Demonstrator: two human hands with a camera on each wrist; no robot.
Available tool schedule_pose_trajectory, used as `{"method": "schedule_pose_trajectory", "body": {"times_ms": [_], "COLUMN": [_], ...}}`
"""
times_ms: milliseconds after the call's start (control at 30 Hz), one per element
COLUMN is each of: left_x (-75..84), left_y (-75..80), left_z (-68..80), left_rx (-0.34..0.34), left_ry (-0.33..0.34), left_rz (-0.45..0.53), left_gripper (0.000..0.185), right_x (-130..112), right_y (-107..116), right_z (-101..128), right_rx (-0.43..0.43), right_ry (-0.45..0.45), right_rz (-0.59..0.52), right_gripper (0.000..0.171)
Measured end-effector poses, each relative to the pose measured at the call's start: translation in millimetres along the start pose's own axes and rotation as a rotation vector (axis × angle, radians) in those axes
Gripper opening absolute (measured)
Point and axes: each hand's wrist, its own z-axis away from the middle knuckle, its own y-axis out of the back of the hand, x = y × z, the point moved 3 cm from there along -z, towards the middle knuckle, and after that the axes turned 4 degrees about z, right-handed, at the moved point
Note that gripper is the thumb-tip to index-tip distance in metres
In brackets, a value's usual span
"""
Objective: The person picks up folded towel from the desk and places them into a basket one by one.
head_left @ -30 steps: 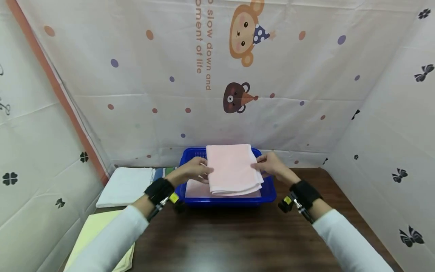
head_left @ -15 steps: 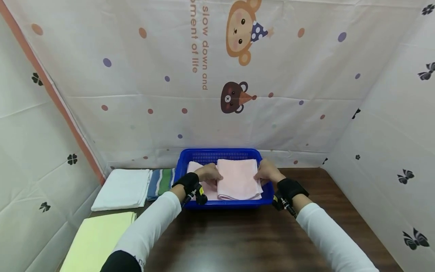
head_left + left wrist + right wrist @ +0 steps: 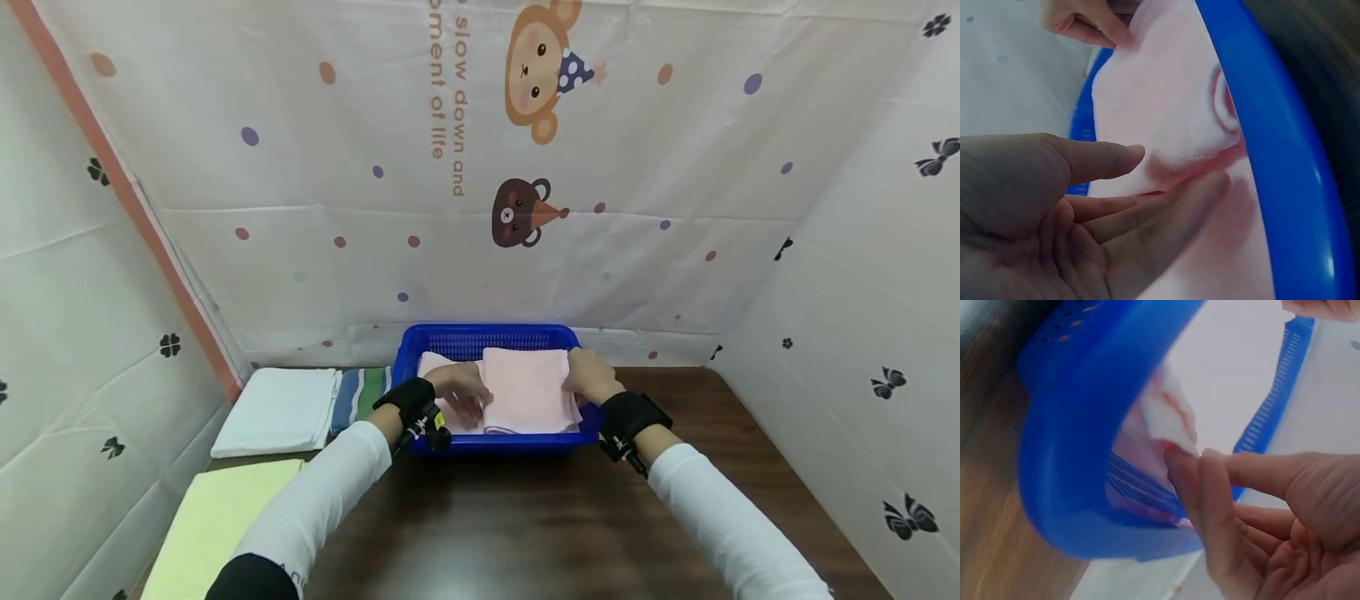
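Observation:
A folded pink towel (image 3: 527, 390) lies in the right part of the blue plastic basket (image 3: 487, 336), partly over another pink cloth (image 3: 432, 362). My left hand (image 3: 459, 383) is at the towel's left edge. In the left wrist view its thumb and fingers (image 3: 1179, 228) stand apart beside the towel fold, gripping nothing. On the right side, my right hand (image 3: 591, 377) pinches the towel's edge between thumb and fingers. The right wrist view shows that towel corner (image 3: 1172, 422) at the fingertips, just inside the basket rim.
Left of the basket lie a striped blue-green cloth (image 3: 360, 397), a folded white towel (image 3: 273, 411) and a folded pale yellow towel (image 3: 225, 521). A patterned fabric wall (image 3: 337, 167) stands close behind the basket. The brown wooden table (image 3: 480, 525) extends in front.
Both hands lowered the folded pink towel into the basket from above it. My left hand has since let go of its edge and spread its fingers; the right hand has hardly moved lately.

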Motion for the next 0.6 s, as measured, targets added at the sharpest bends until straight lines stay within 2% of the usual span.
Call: {"method": "schedule_pose_trajectory", "body": {"times_ms": [100, 200, 300, 367, 433, 500, 600], "left_x": [4.0, 2.6, -12.2, -33.3, -62.9, -99.1, -157.4], "left_y": [6.3, 16.6, 34.6, 48.7, 60.5, 67.8, 71.5], "left_z": [24.4, 55.7, 92.0, 118.9, 149.0, 179.1, 218.8], "left_rx": [0.019, 0.062, 0.138, 0.213, 0.276, 0.313, 0.343], "left_ry": [-0.050, -0.110, -0.209, -0.279, -0.307, -0.282, -0.166], "left_rz": [-0.078, -0.140, -0.261, -0.339, -0.355, -0.289, -0.170], "left_gripper": [0.032, 0.035, 0.032, 0.028, 0.025, 0.023, 0.023], "right_x": [-1, 2, 10, 19, 31, 41, 51], "right_y": [7, 13, 17, 17, 15, 11, 6], "right_z": [7, 14, 17, 16, 14, 11, 7], "right_rx": [-0.007, 0.045, 0.145, 0.183, 0.182, 0.148, 0.090], "right_ry": [0.021, 0.084, 0.135, 0.122, 0.107, 0.117, 0.147], "right_rz": [0.005, 0.017, 0.018, 0.007, -0.018, -0.056, -0.115], "right_gripper": [0.017, 0.043, 0.053, 0.052, 0.049, 0.044, 0.033]}}
